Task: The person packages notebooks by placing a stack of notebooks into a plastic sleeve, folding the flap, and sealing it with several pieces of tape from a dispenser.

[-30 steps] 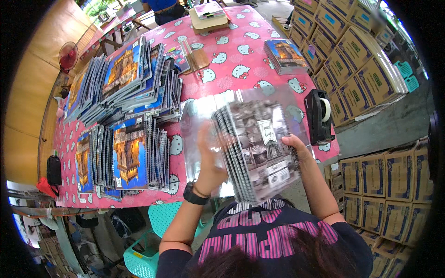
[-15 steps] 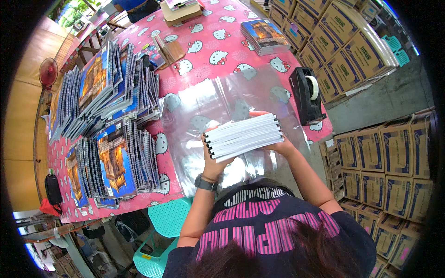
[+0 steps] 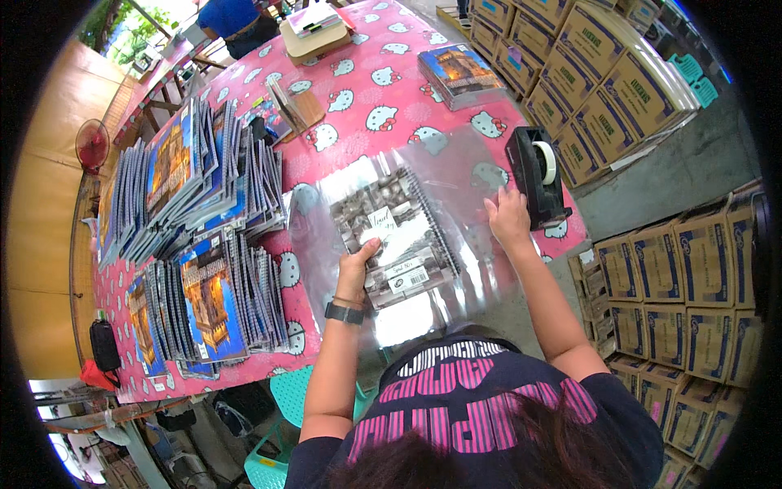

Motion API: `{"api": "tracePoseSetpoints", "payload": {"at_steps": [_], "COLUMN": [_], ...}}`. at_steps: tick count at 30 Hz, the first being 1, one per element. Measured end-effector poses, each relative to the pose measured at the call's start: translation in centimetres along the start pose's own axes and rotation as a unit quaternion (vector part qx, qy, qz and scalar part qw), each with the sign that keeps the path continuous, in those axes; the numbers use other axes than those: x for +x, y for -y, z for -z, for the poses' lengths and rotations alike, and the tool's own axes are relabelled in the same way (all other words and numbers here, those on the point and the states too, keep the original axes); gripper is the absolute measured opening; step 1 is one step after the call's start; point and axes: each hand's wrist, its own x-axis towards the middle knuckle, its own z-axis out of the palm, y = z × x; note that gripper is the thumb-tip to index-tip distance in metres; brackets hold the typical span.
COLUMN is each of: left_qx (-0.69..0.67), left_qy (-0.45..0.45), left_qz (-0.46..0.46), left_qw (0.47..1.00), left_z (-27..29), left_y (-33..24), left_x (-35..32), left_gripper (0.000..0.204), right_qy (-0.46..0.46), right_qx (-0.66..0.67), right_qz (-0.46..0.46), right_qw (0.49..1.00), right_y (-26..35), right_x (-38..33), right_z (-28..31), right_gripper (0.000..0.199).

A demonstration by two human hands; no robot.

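A stack of spiral notebooks (image 3: 399,224) lies flat on a clear plastic sheet (image 3: 481,244), its grey photo-patterned cover facing up and its black coils along the right side. My left hand (image 3: 354,273) grips the left edge of the stack, thumb on top of the cover, the other fingers mostly hidden at the side. Over the right part of the sheet, my right hand (image 3: 509,218) has its fingers apart and slightly bent, touching or just above the plastic. Close beside it stands a black tape dispenser (image 3: 531,175) with a white roll.
Piles of spiral notebooks (image 3: 208,297) with blue and orange covers cover the table's left side. Another notebook stack (image 3: 462,73) sits at the far right. The pink patterned tablecloth (image 3: 358,122) lies beneath. Cardboard boxes (image 3: 611,90) rise on the right; a green stool (image 3: 293,395) stands below.
The notebook stack, held up on edge in both hands before, now lies flat on the plastic. My right hand has let go of it and moved right toward the tape dispenser.
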Motion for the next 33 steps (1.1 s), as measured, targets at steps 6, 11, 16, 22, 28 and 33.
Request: {"api": "tracePoseSetpoints", "payload": {"at_steps": [6,11,16,22,28,33], "left_qx": [0.163,0.247,0.302,0.088,0.076,0.269], "left_qy": [-0.037,-0.047,-0.075,-0.034,-0.075,-0.098], "left_qz": [0.014,-0.025,-0.090,-0.053,-0.081,-0.157], "left_qw": [0.986,0.968,0.946,0.994,0.991,0.945], "left_z": [-0.3,1.0,3.5,2.2,-0.1,-0.7], "left_y": [0.3,1.2,2.5,2.8,3.6,4.6], "left_x": [1.9,2.5,0.8,0.1,0.5,0.1], "left_gripper": [0.045,0.059,0.056,0.043,0.096,0.102], "right_qy": [-0.112,-0.151,-0.019,0.091,0.123,0.336], "right_qx": [0.037,0.080,0.259,0.257,0.087,0.169], "right_qz": [0.062,0.086,-0.030,0.104,0.282,0.397], "right_qw": [0.991,0.982,0.965,0.957,0.948,0.837], "right_y": [-1.8,-0.8,-1.5,2.7,14.9,11.3], "right_x": [-0.7,-0.4,-0.7,-3.1,-10.6,-11.1], "right_z": [-2.6,-1.2,1.2,6.3,0.9,4.1], "right_gripper": [0.022,0.020,0.038,0.050,0.044,0.047]}}
